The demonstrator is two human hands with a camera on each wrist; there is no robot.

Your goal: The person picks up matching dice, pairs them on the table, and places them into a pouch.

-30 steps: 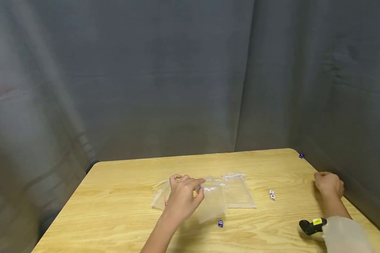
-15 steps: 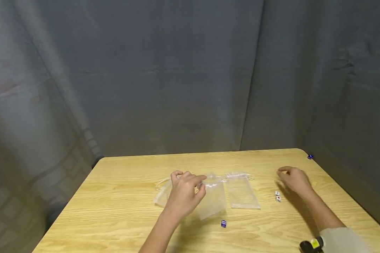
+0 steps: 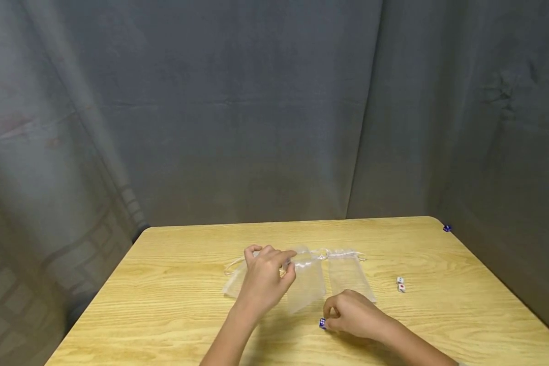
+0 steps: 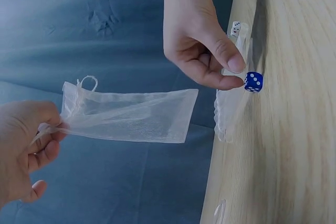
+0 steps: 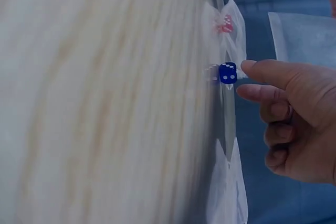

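My left hand (image 3: 265, 279) pinches a sheer white drawstring bag (image 4: 131, 116) near its drawstring end and holds it above the table. The bag hangs flat, with nothing visible inside. Low over the table, my right hand (image 3: 354, 315) is at a blue die (image 4: 253, 82) with white pips. Its thumb and forefinger reach to the die with a gap between their tips, and the other fingers are curled in. In the right wrist view the die (image 5: 228, 73) still sits on the tabletop, just off the fingertips.
Another sheer bag (image 3: 349, 277) lies flat right of the held one. A bag (image 3: 235, 285) to the left is partly behind my left hand; a red die (image 5: 226, 24) shows inside a bag. Two white dice (image 3: 400, 284) sit at right, and another blue die (image 3: 447, 228) at the far-right edge.
My right hand has swept from the table's right edge, leftward and nearer, down to the blue die. The left hand keeps its pinch on the bag in nearly the same place.
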